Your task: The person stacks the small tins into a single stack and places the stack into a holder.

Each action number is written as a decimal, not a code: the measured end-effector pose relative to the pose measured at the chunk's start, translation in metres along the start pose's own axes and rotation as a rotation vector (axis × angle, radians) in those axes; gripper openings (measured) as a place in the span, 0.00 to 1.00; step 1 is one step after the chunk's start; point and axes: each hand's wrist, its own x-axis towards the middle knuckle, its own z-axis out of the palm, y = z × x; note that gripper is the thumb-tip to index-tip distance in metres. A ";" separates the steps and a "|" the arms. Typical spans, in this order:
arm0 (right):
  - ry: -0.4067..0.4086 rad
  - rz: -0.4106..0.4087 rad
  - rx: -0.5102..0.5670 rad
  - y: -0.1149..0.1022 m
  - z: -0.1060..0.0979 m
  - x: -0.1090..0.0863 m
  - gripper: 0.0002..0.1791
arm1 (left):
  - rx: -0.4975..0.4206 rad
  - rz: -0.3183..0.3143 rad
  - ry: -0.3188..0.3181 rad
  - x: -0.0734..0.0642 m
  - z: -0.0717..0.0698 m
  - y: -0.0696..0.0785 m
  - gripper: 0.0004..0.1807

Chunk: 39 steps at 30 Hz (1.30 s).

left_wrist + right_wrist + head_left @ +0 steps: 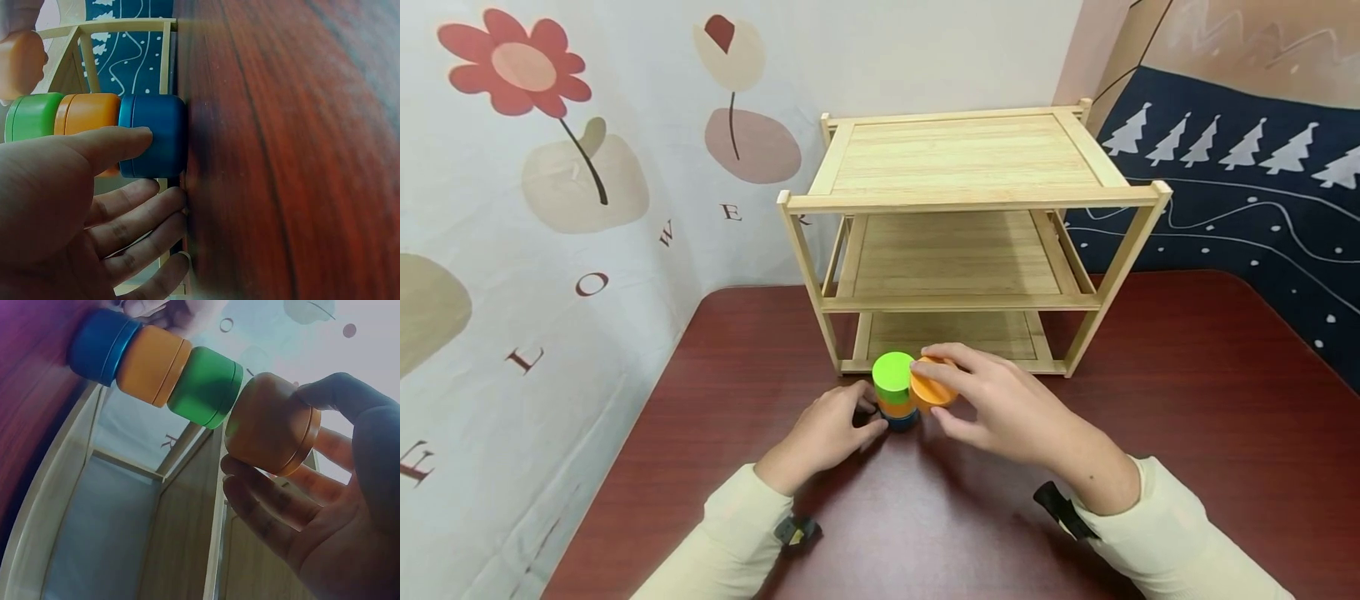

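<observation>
A stack of small lidded round jars stands upright on the table: a blue jar (pixel 159 137) at the bottom, an orange jar (pixel 94 112) in the middle and a green jar (pixel 893 372) on top. Beside the stack's base is my left hand (pixel 823 427), its thumb at the blue jar and its other fingers loosely extended behind. My right hand (pixel 1000 400) holds a second orange jar (pixel 269 425) between thumb and fingers. That jar is raised off the table, just right of the green jar and level with its top.
A three-tier wooden shelf (pixel 970 200) stands right behind the stack on the dark red table (pixel 1187 400). Flower-printed cloth (pixel 647 167) hangs at the left, and a dark cloth with white trees (pixel 1225 183) at the right. Black straps (pixel 1063 510) are on both wrists.
</observation>
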 end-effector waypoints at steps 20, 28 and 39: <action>0.001 0.002 0.023 -0.001 -0.001 0.012 0.25 | 0.001 0.018 0.000 -0.002 -0.001 -0.001 0.13; 0.000 0.002 0.023 0.000 0.002 0.017 0.25 | -0.007 0.000 -0.005 -0.002 -0.002 0.000 0.13; -0.045 0.021 0.021 -0.002 0.004 0.025 0.25 | 0.003 -0.010 -0.013 -0.002 -0.003 -0.001 0.14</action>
